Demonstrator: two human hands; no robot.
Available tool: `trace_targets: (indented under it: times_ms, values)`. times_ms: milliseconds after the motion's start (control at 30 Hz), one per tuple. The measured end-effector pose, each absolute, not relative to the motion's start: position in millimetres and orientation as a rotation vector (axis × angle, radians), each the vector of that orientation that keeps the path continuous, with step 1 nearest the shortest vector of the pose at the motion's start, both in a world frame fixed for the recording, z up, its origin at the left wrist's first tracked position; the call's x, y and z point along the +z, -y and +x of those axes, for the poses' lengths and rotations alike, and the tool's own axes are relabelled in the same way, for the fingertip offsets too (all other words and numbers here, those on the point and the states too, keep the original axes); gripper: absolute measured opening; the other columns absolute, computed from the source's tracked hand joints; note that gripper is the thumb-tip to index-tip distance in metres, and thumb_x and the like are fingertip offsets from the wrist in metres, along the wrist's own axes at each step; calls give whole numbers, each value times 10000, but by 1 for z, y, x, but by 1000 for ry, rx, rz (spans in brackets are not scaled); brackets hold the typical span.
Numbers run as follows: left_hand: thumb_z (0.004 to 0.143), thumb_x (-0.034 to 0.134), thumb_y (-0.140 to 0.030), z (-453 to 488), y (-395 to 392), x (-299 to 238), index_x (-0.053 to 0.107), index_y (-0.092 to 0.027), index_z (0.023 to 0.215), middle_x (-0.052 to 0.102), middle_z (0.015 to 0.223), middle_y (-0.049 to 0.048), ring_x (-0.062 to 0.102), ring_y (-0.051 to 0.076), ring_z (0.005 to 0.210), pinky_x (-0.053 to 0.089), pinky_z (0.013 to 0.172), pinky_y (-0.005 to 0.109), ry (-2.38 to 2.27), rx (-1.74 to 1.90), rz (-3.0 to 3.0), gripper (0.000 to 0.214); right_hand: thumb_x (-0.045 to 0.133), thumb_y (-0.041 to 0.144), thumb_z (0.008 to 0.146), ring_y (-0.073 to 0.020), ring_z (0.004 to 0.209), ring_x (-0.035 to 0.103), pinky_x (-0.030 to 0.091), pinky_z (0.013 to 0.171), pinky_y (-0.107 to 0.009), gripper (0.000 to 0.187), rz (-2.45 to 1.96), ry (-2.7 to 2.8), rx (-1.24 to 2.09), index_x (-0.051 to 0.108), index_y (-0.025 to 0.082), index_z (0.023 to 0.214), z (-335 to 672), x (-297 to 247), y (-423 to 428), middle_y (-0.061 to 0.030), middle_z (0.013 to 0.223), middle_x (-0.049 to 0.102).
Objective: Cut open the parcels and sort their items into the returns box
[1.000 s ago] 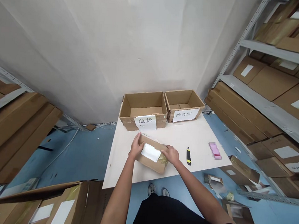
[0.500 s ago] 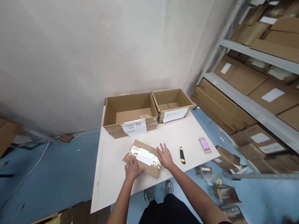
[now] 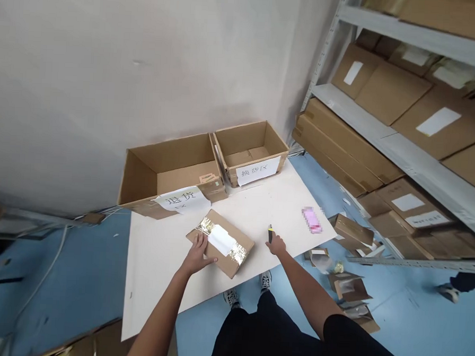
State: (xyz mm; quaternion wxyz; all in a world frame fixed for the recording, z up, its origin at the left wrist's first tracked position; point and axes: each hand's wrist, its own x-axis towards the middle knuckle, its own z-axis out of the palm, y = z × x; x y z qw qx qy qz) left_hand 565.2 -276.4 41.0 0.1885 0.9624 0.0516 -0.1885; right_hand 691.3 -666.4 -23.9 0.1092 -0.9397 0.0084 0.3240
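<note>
A taped cardboard parcel (image 3: pixel 240 235) with a white label lies at an angle near the table's front. My left hand (image 3: pixel 196 255) rests on its left end, fingers on top and thumb stretched out along the near edge. To the right of the parcel, my right hand (image 3: pixel 276 245) is closed around a black and yellow utility knife (image 3: pixel 270 233), whose front end points away from me. The knife stays apart from the parcel, close above or on the tabletop; I cannot tell which.
Two open cardboard boxes with handwritten paper signs, a larger box (image 3: pixel 140 207) and a smaller box (image 3: pixel 282 162), stand at the back of the white table (image 3: pixel 152 285). A blurred pink item (image 3: pixel 312 219) lies at right. Beyond are loaded shelves (image 3: pixel 383 130) and floor boxes (image 3: pixel 349 287).
My right hand has left the parcel and taken hold of the utility knife from the table. My left hand has stayed on the parcel. The view has shifted right.
</note>
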Motion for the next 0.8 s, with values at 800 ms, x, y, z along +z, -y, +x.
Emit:
trace_targets:
  times_ms: [800]
  values:
    - [772,762,-573,543,315,58,121,-248,1664,-4,1750,101,-44,273,1613,430,1124,383,-561,-508,2535,1145,385,152,985,-264,1062,684,494,935,-369,670,-2574,1104,663,309,332,1625,670,82,432,-100,1345,658]
